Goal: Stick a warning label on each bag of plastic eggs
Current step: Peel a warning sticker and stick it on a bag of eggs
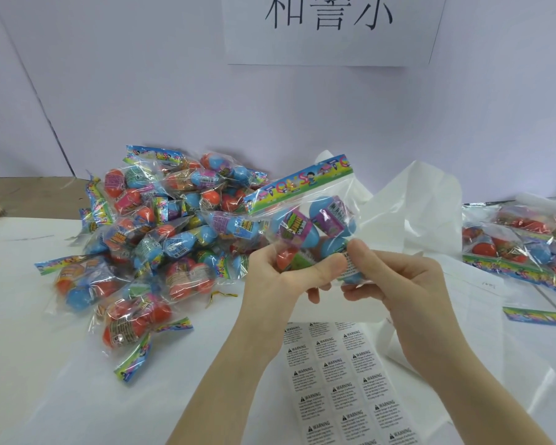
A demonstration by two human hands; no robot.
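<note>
At frame centre, the left hand (pixel 289 277) grips a bag of plastic eggs (pixel 308 226), fingers curled round its lower end, above the white bench (pixel 45 396); the right hand (pixel 395 277) pinches a warning label (pixel 350 263) against the bag's lower right corner. A label sheet (pixel 344 380) lies below, and unlabelled bags (pixel 148 232) are heaped at left

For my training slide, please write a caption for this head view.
Both hands hold one bag of plastic eggs, pressing a warning label onto it above the label sheet.
</note>
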